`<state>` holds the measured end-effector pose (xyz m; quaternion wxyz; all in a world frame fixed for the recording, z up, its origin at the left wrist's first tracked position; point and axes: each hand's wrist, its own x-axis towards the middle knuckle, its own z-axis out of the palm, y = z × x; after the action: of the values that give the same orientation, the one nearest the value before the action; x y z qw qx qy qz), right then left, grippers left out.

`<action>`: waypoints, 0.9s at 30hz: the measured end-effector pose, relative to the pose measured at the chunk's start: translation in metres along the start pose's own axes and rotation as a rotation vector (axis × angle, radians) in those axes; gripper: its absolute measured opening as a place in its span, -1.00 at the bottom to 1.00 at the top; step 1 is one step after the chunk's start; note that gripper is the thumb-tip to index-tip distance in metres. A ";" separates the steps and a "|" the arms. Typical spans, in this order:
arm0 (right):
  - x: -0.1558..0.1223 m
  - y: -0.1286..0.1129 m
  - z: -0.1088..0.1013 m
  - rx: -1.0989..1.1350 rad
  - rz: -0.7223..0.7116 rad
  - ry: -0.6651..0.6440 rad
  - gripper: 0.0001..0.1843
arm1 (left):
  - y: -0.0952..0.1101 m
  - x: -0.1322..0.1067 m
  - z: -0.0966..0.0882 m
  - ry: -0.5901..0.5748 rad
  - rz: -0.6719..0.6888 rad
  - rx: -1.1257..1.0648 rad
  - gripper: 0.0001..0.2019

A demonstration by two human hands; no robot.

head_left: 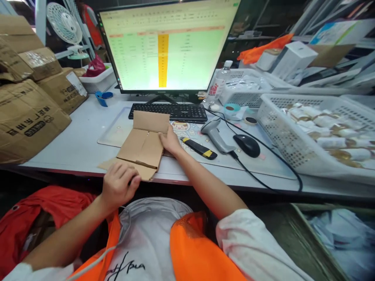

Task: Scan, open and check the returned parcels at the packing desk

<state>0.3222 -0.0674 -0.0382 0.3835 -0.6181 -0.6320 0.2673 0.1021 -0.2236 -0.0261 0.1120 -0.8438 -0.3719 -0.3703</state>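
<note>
A small brown cardboard box [141, 145] lies on the desk in front of the keyboard, its far flap standing up and its near flap angled toward me. My left hand [120, 182] is closed at the near flap by the desk's front edge, fingers curled over the cardboard. On the box's right side, my right hand [170, 141] grips the edge, with the thumb on top and the other fingers mostly hidden. A black and yellow box cutter [199, 148] lies just right of that hand. Beyond it rests a grey barcode scanner [217, 136].
A monitor [170, 50] and keyboard [175, 112] stand behind the box. Right of the scanner are a mouse [247, 145], its cables and a white basket [281, 136] of wrapped items. A bottle [217, 84] stands farther back. Large cartons [29, 121] fill the left side.
</note>
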 end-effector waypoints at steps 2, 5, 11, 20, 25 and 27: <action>-0.001 0.000 0.002 -0.029 -0.016 0.013 -0.33 | 0.014 -0.031 -0.002 -0.169 -0.127 -0.047 -0.83; -0.007 -0.008 -0.002 -0.167 -0.111 0.133 -0.21 | 0.019 -0.047 -0.015 -0.403 -0.233 -0.164 -0.78; -0.026 -0.045 -0.014 -0.296 -0.703 0.100 -0.71 | -0.047 0.046 -0.061 -0.498 -0.330 -0.424 -0.67; -0.028 -0.053 0.012 -0.351 -0.949 -0.589 -0.75 | -0.122 0.048 0.050 -0.487 -0.303 -0.215 -0.46; -0.030 -0.051 0.009 -0.295 -0.942 -0.592 -0.71 | -0.121 0.037 0.053 -0.448 -0.298 -0.170 -0.44; -0.032 -0.051 0.013 -0.296 -0.940 -0.593 -0.71 | -0.122 0.040 0.053 -0.428 -0.296 -0.202 -0.45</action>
<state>0.2805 -0.1016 -0.0086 0.1771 -0.2165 -0.9500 0.1386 0.0621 -0.0921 -0.0455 -0.1093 -0.8462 -0.4674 -0.2314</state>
